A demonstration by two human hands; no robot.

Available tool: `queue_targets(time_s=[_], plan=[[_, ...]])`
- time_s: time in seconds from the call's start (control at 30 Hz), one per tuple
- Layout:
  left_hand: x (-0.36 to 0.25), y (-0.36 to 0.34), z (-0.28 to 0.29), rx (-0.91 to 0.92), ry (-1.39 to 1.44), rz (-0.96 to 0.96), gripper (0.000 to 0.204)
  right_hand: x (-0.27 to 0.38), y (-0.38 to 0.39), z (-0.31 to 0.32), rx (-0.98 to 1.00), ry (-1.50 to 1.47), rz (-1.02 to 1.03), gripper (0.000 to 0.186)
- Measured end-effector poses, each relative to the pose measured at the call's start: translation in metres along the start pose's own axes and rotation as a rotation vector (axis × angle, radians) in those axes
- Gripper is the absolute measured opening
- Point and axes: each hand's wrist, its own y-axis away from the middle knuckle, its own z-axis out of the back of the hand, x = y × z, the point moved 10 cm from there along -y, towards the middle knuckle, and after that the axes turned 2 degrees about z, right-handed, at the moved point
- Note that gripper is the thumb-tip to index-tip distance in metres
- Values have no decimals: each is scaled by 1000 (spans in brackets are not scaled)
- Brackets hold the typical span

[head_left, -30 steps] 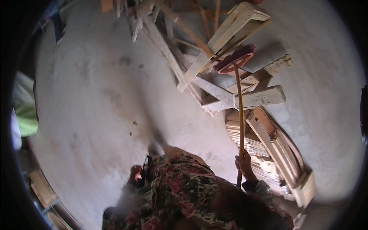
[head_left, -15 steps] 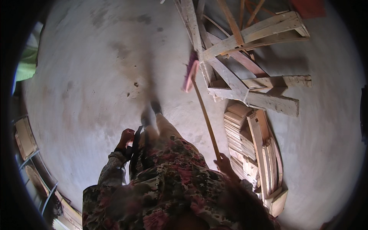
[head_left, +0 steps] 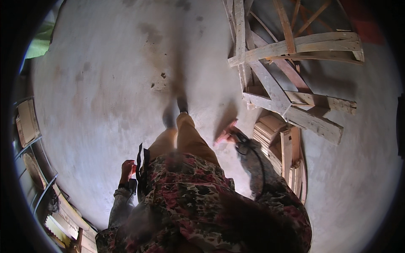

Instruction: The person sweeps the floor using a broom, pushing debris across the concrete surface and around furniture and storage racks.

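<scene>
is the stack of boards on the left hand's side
No, the stack of boards lies to the right of the right hand.

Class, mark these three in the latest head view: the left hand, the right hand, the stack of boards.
Left hand (head_left: 127, 168), head view: middle of the hand.
Right hand (head_left: 228, 133), head view: middle of the hand.
Stack of boards (head_left: 264, 138), head view: layered edges.

Ahead and to your right, rough wooden planks (head_left: 312, 44) cross in an angular frame on the grey, dark-stained floor (head_left: 105, 126). Just below them, you have a stack of thin boards (head_left: 272, 122). At your far left, a green cloth (head_left: 39, 45) shows above a tan panel (head_left: 27, 120) and pale bars (head_left: 28, 146).
</scene>
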Motion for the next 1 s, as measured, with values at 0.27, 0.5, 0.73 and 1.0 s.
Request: queue_targets(time_s=[0.27,0.5,0.73,1.0], plan=[[13,21,-13,-43,138,-64,19,-48,-191,-322,404,643,373,24],[4,28,-33,-31,291,6,22,36,-223,-461,796,-199,-60,21],[2,26,-28,-51,320,71,22,82,-79,-380,237,426,357,17],[-42,-13,-61,-41,336,2,19,121,-57,-242,-152,473,2,26]])
